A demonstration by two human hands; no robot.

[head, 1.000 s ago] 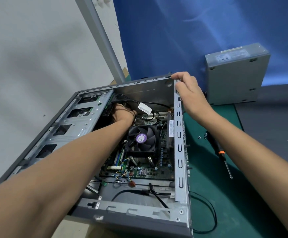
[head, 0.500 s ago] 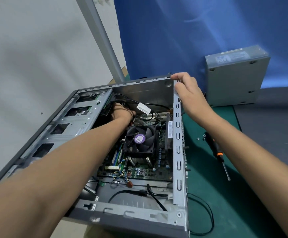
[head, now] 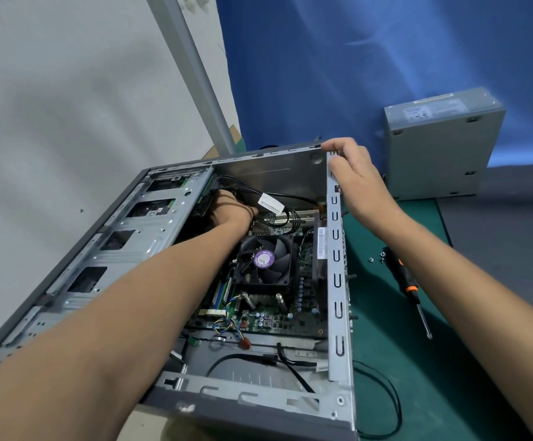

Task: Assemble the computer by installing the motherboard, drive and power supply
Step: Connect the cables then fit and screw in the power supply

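Case (head: 138, 249): stamped grey sheet steel, lying open, slotted cage at left. Left hand (head: 230, 208) is reaching deep beside the cage among black cables (head: 290, 214); its fingers are hidden, so the grip cannot be told. Green motherboard (head: 290, 319) is sitting on the case floor just below that hand. Right hand (head: 357, 179) is curling over the case's far corner. Boxy grey power supply (head: 437, 154) is standing well apart, right. Both hands are keeping their earlier places.
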